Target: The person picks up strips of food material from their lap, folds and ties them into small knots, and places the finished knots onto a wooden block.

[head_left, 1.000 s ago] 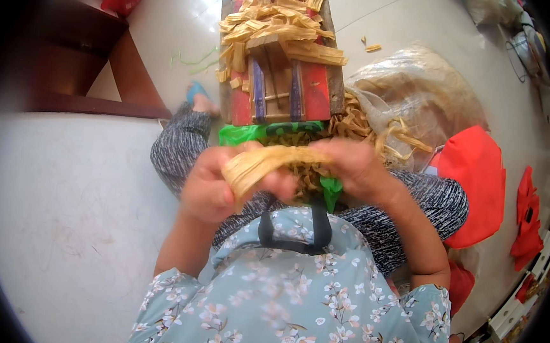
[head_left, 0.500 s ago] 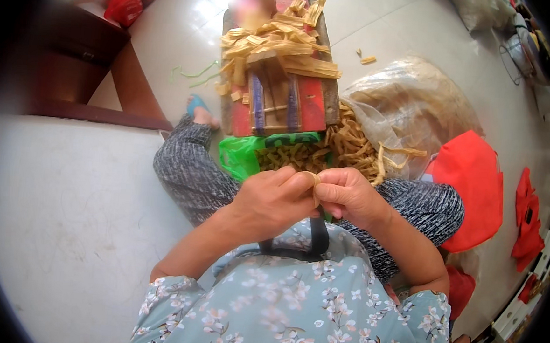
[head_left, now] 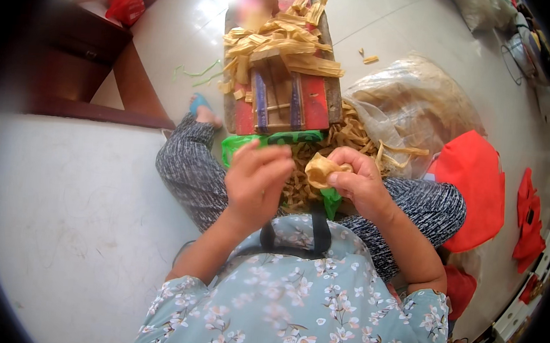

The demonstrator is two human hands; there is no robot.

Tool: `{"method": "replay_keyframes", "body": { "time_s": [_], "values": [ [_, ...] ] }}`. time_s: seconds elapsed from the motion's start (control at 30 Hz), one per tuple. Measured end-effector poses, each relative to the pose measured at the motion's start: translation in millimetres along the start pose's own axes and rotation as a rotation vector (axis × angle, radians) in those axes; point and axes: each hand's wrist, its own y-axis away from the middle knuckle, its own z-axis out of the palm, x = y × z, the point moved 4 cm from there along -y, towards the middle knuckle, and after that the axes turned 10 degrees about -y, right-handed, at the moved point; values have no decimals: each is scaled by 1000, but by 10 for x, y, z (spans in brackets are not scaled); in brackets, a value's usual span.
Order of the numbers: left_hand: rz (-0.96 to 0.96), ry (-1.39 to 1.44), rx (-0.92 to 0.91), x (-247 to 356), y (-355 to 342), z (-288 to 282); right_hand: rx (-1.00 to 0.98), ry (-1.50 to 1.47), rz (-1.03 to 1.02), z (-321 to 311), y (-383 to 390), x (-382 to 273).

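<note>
My right hand (head_left: pixel 359 177) pinches a curled tan strip (head_left: pixel 318 171), its broad folded end showing between thumb and fingers. My left hand (head_left: pixel 258 180) is apart from it, to its left, fingers partly stretched and a little blurred, holding nothing that I can see. Beneath both hands, many loose tan pieces (head_left: pixel 299 186) lie in and around a green plastic bag (head_left: pixel 231 147) between my legs. Ahead stands a red-topped board (head_left: pixel 317 101) carrying a wooden frame with blue side strips (head_left: pixel 261 100). Flat, ribbed tan strips (head_left: pixel 290 45) are heaped over its far part.
Right of the board sits a large clear plastic sack (head_left: pixel 414 92) with tan material inside. A red bag (head_left: pixel 472 185) stands beside my right knee. At the left are a dark wooden cabinet (head_left: pixel 73 49) and a white surface (head_left: pixel 74 221). Two small scraps (head_left: pixel 370 59) lie on the tiled floor.
My hands were together at the strip. The left hand has let go and moved left; the right hand keeps the strip, whose curled end now shows.
</note>
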Motion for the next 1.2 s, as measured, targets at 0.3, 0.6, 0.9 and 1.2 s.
{"method": "replay_keyframes", "body": {
  "time_s": [0.3, 0.6, 0.9, 1.2],
  "values": [
    [-10, 19, -171, 97, 16, 138, -46, -198, 80, 76, 14, -14],
    [-1050, 1083, -346, -352, 240, 252, 38, 102, -46, -30, 71, -159],
    [-931, 673, -164, -709, 377, 162, -58, 1175, -502, -97, 72, -32],
    [376, -194, -503, -50, 83, 203, -304, 1403, -685, 247, 144, -82]
  ]
}}
